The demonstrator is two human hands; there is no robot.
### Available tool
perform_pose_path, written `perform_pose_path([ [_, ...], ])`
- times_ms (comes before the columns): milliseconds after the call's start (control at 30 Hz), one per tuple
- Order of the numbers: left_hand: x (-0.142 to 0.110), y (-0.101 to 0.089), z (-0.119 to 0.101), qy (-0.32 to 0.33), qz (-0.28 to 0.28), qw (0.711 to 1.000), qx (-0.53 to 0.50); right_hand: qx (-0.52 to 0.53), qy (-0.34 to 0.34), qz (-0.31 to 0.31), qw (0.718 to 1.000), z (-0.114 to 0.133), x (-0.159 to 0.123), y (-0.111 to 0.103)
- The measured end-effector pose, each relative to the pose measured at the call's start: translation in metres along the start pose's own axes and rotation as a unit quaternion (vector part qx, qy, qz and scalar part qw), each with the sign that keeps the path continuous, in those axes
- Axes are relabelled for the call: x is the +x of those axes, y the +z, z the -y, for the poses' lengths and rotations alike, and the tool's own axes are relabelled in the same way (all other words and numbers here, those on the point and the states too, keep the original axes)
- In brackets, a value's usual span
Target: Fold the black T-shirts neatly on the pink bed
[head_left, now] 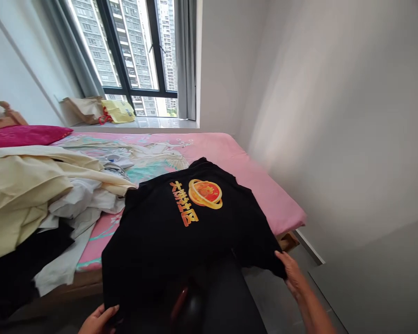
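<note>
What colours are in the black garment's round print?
The round print is red and golden yellow, clearest in the head view.

Bed (291, 241), wooden frame: one pink floral sheet (261, 197); one magenta pillow (28, 135), far left; one heap of cream, white and black clothes (24, 185), left; one black shirt (153, 222), centre, extending past near edge.

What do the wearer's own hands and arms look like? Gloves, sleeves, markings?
Left hand: ungloved, cut off by the bottom edge, so no forearm shows. Right hand: also ungloved; the visible right forearm is slim, with no sleeve, watch, bracelet, cable or marking seen. Rings can't be ruled out, as fingers are partly hidden.
</note>
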State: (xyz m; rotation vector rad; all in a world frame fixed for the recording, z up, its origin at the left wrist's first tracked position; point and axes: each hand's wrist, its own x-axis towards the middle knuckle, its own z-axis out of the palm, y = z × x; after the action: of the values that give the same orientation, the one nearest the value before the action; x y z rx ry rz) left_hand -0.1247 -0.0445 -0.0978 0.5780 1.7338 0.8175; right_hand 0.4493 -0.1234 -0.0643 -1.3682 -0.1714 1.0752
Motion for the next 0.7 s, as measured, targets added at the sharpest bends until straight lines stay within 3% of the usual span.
perform_pose_path([
  [100, -0.007, 0.004, 0.001, -0.032, -0.001, 0.999, -0.024, 0.064, -0.002, -0.043, 0.997, 0.004, 0.016, -0.011],
  [200, -0.012, 0.008, 0.002, -0.034, 0.002, 0.999, -0.023, 0.119, 0.020, -0.038, 0.992, -0.004, 0.020, -0.010],
  [467, -0.018, 0.004, 0.006, -0.051, -0.018, 0.996, -0.072, 0.126, 0.155, 0.065, 0.978, -0.079, 0.000, 0.024],
  [633, -0.033, 0.005, 0.001, -0.038, 0.047, 0.994, -0.091, 0.126, 0.123, -0.006, 0.984, -0.095, 0.014, 0.021],
  [700, -0.037, 0.006, 0.004, -0.015, 0.041, 0.994, -0.104, 0.082, 0.071, -0.006, 0.994, -0.096, 0.021, 0.022],
])
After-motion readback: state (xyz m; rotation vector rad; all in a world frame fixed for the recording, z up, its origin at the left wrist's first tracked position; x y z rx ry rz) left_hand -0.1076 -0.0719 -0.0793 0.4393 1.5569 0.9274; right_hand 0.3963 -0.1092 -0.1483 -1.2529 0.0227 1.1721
